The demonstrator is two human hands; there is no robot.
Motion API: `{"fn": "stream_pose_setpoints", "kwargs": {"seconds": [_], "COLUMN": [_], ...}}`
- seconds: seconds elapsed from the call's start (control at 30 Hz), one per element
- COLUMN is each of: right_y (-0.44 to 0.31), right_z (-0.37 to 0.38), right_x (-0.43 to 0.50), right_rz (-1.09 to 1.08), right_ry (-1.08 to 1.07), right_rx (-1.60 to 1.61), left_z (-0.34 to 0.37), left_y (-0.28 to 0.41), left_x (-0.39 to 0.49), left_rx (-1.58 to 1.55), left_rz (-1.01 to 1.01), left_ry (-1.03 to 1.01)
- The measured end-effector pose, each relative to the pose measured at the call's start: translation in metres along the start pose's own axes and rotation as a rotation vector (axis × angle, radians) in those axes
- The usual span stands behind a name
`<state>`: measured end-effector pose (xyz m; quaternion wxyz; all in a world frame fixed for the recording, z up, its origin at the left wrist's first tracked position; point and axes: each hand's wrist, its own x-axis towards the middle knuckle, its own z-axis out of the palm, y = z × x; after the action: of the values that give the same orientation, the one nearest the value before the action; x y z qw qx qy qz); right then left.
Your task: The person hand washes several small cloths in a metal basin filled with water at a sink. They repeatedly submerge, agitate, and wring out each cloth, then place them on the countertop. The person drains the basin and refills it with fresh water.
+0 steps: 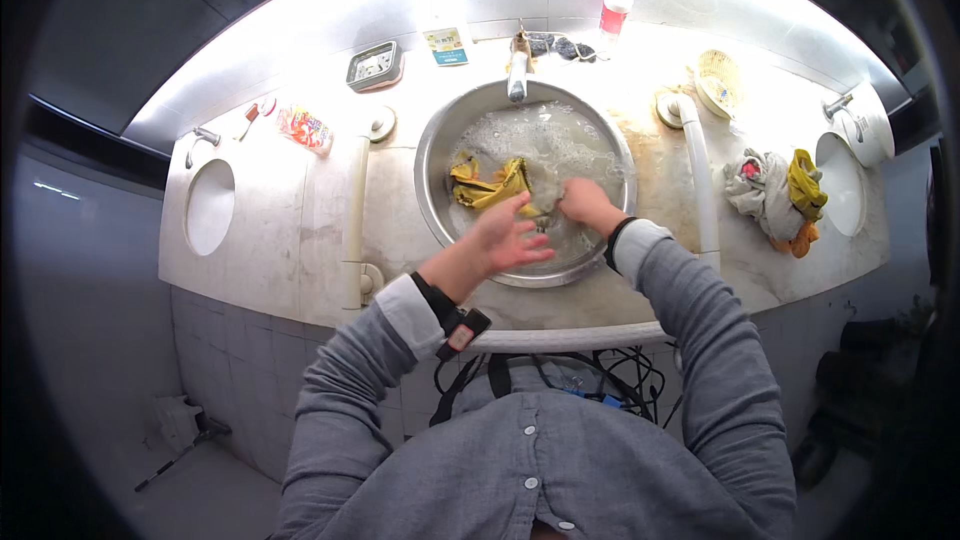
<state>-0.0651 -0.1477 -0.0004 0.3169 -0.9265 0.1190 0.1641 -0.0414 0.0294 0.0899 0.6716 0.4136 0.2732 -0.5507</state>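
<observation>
A round stainless steel basin [430, 219] of sudsy water stands on the counter below a faucet [517, 75]. A yellow cloth with dark lettering or trim [489, 189] lies bunched in the water on the left side. My left hand [511, 241] is over the basin's near left part with its fingers spread, holding nothing, close to the yellow cloth. At the right of the basin my right hand [586, 201] is curled low at the water; its fingertips are hidden, and a greyish wet patch beside them is too blurred to name.
White grab bars flank the basin, left [355, 202] and right [699, 172]. Bunched grey and yellow cloths [765, 191] lie at right, near a white bucket [868, 124] and a small basket [718, 82]. A plastic jar [304, 127] and a soap dish [373, 65] stand left.
</observation>
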Motion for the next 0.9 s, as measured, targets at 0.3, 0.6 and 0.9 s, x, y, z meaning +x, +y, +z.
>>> {"fn": "stream_pose_setpoints", "kwargs": {"seconds": [0.3, 0.6, 0.9], "right_y": [-0.057, -0.074, -0.069], "right_z": [-0.043, -0.009, 0.001], "right_x": [-0.072, -0.051, -0.009], "right_rz": [-0.299, -0.231, -0.154], "right_ry": [0.124, 0.360, 0.527], "right_rx": [0.929, 0.661, 0.470], "left_z": [0.017, -0.016, -0.011], "left_y": [0.006, -0.001, -0.002], "left_x": [0.049, 0.092, 0.098], "left_rx": [-0.384, -0.535, -0.366], "left_rz": [0.302, 0.437, 0.556], "left_ry": [-0.251, -0.118, 0.051]}}
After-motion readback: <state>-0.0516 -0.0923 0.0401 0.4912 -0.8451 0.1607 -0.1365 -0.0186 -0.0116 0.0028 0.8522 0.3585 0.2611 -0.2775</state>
